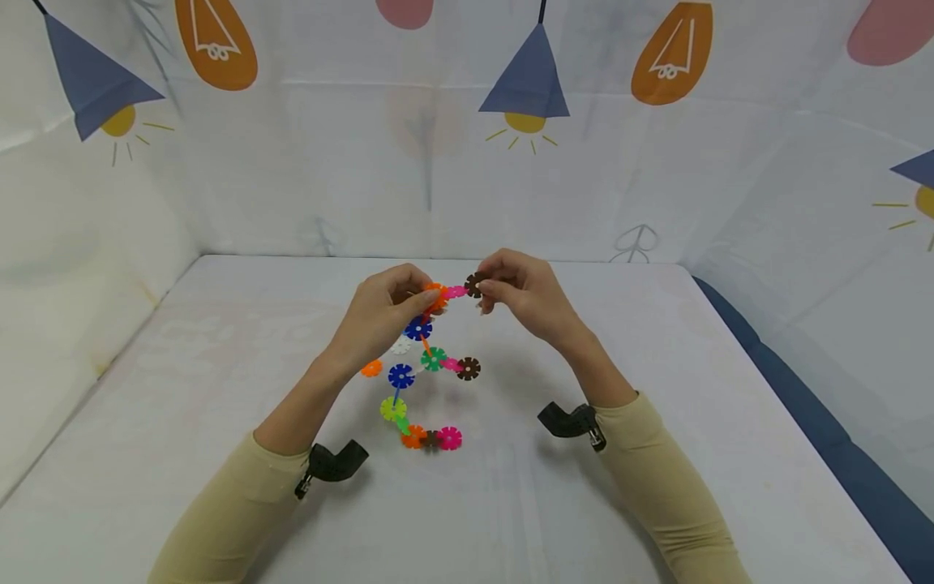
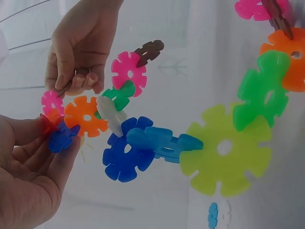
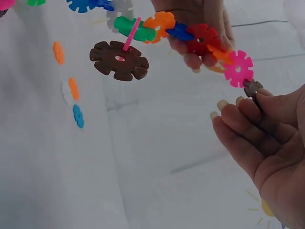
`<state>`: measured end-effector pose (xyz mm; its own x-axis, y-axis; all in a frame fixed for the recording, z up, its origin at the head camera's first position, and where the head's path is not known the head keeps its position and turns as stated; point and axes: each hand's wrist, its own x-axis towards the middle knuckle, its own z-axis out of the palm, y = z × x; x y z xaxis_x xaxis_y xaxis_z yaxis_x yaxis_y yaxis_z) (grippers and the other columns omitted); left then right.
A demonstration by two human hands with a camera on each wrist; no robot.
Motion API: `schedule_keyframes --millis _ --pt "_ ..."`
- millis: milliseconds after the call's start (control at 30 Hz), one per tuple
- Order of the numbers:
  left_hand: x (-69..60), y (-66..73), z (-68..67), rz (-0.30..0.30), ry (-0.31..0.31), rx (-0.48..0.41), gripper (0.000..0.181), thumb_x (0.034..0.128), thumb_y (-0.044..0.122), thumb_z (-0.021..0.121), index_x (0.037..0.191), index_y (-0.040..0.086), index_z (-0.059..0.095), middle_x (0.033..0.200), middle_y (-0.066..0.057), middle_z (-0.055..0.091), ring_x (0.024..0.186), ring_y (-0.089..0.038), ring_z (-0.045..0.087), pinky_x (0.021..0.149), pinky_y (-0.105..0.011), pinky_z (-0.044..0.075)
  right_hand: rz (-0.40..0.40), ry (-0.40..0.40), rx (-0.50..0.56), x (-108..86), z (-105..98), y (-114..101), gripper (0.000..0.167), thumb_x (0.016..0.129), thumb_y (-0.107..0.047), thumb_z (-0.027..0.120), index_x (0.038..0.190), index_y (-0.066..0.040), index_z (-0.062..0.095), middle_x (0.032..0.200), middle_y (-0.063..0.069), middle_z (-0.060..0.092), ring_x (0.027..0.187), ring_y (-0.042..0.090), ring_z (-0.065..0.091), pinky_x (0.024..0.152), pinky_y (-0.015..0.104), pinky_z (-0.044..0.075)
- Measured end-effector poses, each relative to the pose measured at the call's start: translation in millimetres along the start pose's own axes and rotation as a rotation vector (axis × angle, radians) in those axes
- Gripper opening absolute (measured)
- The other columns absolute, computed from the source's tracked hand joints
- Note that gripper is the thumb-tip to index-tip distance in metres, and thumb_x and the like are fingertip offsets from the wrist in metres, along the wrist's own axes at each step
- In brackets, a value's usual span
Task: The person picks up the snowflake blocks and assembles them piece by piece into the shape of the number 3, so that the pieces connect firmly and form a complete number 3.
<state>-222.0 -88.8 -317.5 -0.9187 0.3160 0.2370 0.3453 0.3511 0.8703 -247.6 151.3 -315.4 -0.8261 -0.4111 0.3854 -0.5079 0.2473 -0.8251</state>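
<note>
A chain of notched plastic snowflake discs hangs above the table, shaped like a letter E. My left hand (image 1: pixel 379 315) pinches its upper corner around the red disc (image 3: pixel 202 40), near an orange one. My right hand (image 1: pixel 531 298) pinches a brown disc (image 1: pixel 473 284) at the end of the top arm, against the pink disc (image 3: pixel 238 69). Lower down are a green disc (image 1: pixel 434 358), another brown disc (image 1: pixel 469 368) ending the middle arm, and a yellow-green disc (image 1: pixel 393 408). The bottom arm ends in a pink disc (image 1: pixel 451 438).
Loose discs lie on the white table (image 1: pixel 511 503) behind the chain: an orange disc (image 1: pixel 371 368), a white disc (image 3: pixel 66 93) and a blue disc (image 3: pixel 78 116) among them. A printed white curtain (image 1: pixel 306 170) stands behind the table.
</note>
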Motion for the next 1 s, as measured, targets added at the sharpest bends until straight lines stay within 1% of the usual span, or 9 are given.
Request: schedule_keyframes --millis 100,200,300,400,433,567,667,867,1000 --pt "-0.2 1.2 1.0 -0.001 0.002 0.008 0.014 0.0987 0.026 0.062 0.104 0.013 0.064 0.097 -0.002 0.075 0.086 -0.019 0.072 0.076 -0.032 0.059 -0.016 0.0 -0.002 0.3 1.2 -0.1 0.011 0.097 -0.003 0.061 0.107 -0.002 0.063 0.087 0.016 0.07 0.07 0.023 0.067 0.072 0.031 0.06" --pt "-0.3 2.2 2.1 -0.004 0.004 0.014 0.013 0.0988 0.025 0.062 0.104 0.013 0.064 0.097 -0.003 0.075 0.086 -0.022 0.072 0.075 -0.031 0.059 -0.023 0.008 -0.005 0.7 2.3 1.1 0.01 0.096 -0.002 0.061 0.106 -0.002 0.063 0.086 0.014 0.07 0.069 0.023 0.067 0.073 0.031 0.06" --pt "-0.7 2.3 2.8 -0.005 0.009 0.012 0.013 0.0987 0.024 0.062 0.104 0.012 0.064 0.097 -0.004 0.075 0.086 -0.023 0.072 0.074 -0.03 0.059 -0.026 0.015 -0.009 0.5 3.7 1.4 0.01 0.096 -0.002 0.062 0.105 -0.001 0.063 0.086 0.017 0.07 0.069 0.023 0.067 0.073 0.03 0.06" --pt "-0.7 1.3 3.7 0.003 0.023 0.019 0.013 0.0985 0.024 0.063 0.104 0.012 0.065 0.096 -0.004 0.076 0.083 -0.021 0.072 0.073 -0.03 0.058 -0.028 0.022 -0.018 0.5 5.1 1.3 0.009 0.096 -0.002 0.062 0.105 -0.001 0.063 0.086 0.02 0.07 0.069 0.023 0.067 0.073 0.029 0.06" --pt "-0.4 0.5 4.1 0.006 0.029 0.02 0.013 0.0985 0.023 0.063 0.103 0.012 0.065 0.096 -0.004 0.076 0.083 -0.022 0.072 0.072 -0.03 0.058 -0.028 0.025 -0.022 0.5 5.5 1.5 0.009 0.096 -0.002 0.062 0.104 -0.001 0.063 0.086 0.021 0.07 0.069 0.023 0.067 0.073 0.029 0.06" --pt "1.0 -2.3 6.1 0.016 0.055 0.034 0.009 0.0982 0.022 0.063 0.099 0.013 0.066 0.092 -0.002 0.076 0.081 -0.021 0.072 0.07 -0.033 0.058 -0.032 0.039 -0.031 0.4 8.0 1.9 0.007 0.096 -0.002 0.062 0.103 -0.001 0.063 0.084 0.016 0.071 0.069 0.022 0.067 0.073 0.029 0.06" --pt "1.7 -3.6 7.3 0.02 0.071 0.042 0.008 0.0983 0.02 0.063 0.097 0.013 0.066 0.09 -0.001 0.076 0.081 -0.019 0.073 0.071 -0.034 0.058 -0.046 0.056 -0.026 0.0 10.7 2.4 0.006 0.095 -0.001 0.061 0.102 0.0 0.063 0.083 0.016 0.071 0.068 0.023 0.066 0.072 0.03 0.06" --pt "1.8 -3.8 8.8 0.011 0.094 0.05 0.009 0.0992 0.019 0.061 0.098 0.012 0.066 0.09 -0.003 0.077 0.086 -0.024 0.075 0.076 -0.034 0.059 -0.086 0.111 -0.045 -0.4 17.1 3.1 0.005 0.095 0.001 0.061 0.1 0.0 0.063 0.081 0.016 0.071 0.066 0.02 0.066 0.07 0.029 0.059" --pt "1.9 -2.9 10.4 -0.008 0.105 0.06 0.01 0.0996 0.02 0.06 0.098 0.011 0.066 0.09 -0.003 0.077 0.085 -0.02 0.075 0.076 -0.033 0.059 -0.09 0.145 -0.061 -0.9 21.0 2.0 0.006 0.095 0.001 0.061 0.1 0.0 0.063 0.081 0.015 0.072 0.065 0.019 0.066 0.067 0.031 0.059"
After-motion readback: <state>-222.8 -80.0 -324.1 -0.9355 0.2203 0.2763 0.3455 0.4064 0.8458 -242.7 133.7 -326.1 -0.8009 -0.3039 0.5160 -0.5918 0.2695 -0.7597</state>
